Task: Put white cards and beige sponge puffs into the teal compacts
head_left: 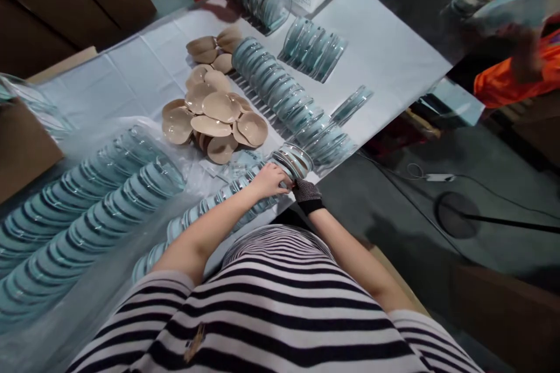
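Your left hand (pixel 270 179) and gloved right hand (pixel 306 193) clasp a clear-case row (pixel 245 186) end; beyond it, tan pads (pixel 214 116) unpacked, several case rows (pixel 280 87) filled.

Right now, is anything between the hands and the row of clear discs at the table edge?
Nothing visible. The left hand already rests on the disc row, and the gloved right hand touches its end stack. The beige cups lie farther back.
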`<state>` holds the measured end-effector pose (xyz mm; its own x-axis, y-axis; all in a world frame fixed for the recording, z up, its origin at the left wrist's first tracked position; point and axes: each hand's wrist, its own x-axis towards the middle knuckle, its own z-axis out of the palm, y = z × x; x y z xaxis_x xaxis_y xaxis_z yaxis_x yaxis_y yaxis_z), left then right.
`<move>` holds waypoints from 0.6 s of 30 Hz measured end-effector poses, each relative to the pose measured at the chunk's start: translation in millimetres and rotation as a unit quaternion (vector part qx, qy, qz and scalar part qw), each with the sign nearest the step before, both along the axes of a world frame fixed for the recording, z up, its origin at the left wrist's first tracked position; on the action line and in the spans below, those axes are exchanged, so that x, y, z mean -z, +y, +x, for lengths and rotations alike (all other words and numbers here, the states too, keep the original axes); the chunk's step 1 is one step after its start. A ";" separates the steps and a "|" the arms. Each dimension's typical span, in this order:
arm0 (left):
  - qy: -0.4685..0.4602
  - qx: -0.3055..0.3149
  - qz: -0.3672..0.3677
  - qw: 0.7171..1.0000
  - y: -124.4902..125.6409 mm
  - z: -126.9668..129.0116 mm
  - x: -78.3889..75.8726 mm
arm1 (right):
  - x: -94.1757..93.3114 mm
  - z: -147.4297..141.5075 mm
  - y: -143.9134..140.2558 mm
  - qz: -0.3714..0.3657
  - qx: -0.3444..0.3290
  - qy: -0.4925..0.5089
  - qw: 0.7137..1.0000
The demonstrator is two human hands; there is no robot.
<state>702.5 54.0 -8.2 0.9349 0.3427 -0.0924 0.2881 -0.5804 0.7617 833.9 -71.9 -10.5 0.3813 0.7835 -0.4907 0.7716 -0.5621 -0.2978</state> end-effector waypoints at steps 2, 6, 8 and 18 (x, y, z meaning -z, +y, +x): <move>0.003 0.006 0.000 1.000 -1.6 0.1 -0.5 | 9.8 -7.0 1.3 0.005 0.031 0.017 0.999; 0.013 0.008 0.015 1.000 -3.7 -0.9 0.5 | 23.0 -10.9 9.2 0.002 0.055 0.058 0.997; 0.009 0.000 0.018 1.000 -5.0 -1.2 1.2 | 22.9 -6.1 13.0 0.009 0.053 0.097 0.994; -0.032 -0.232 -0.070 0.970 42.0 -23.3 9.7 | 22.2 -6.6 4.1 0.105 0.189 0.226 0.950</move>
<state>679.2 96.0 -17.9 0.6890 0.7156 -0.1147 0.4424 -0.2899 0.8487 827.4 -67.8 -32.7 0.4415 0.7320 -0.5189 0.2933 -0.6642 -0.6876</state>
